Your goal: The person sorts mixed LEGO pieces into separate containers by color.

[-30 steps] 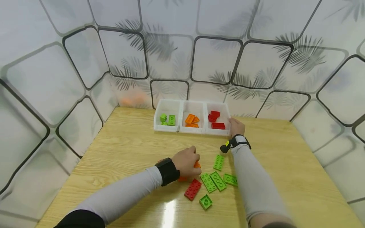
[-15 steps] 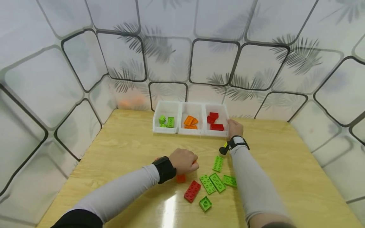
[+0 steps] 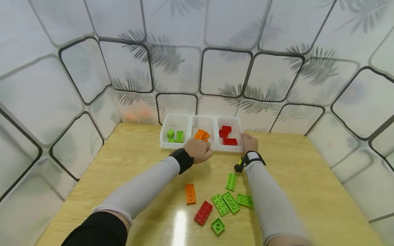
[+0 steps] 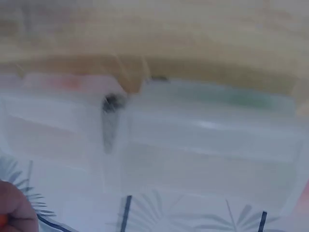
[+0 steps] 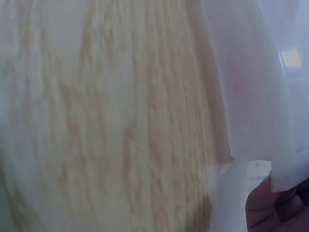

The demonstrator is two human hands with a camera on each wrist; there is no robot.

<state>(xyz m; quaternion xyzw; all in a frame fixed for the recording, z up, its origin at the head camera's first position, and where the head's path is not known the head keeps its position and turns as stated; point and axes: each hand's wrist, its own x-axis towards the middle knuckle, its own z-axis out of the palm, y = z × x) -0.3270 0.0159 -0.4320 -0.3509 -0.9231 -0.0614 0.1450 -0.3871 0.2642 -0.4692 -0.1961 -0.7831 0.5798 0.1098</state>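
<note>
Moved forward since the earlier frame: left hand (image 3: pixel 198 150), clamped on a mostly hidden orange brick (image 4: pixel 3 220), now near the middle bin (image 3: pixel 203 123). Right hand (image 3: pixel 249 142) grips the right bin's (image 3: pixel 228 122) side. Loose bricks (image 3: pixel 203 213) lie on glossy wood-grain tabletop (image 3: pixel 123 150); pale patterned walls (image 3: pixel 226 71) stand behind.

Lime-green bricks (image 3: pixel 220 205), orange bricks (image 3: pixel 190 194), red bricks (image 3: pixel 203 213), white bins (image 3: pixel 170 145), tan wood-grain table (image 3: pixel 135 147), pale leaf-patterned backdrop (image 3: pixel 226 73)
</note>
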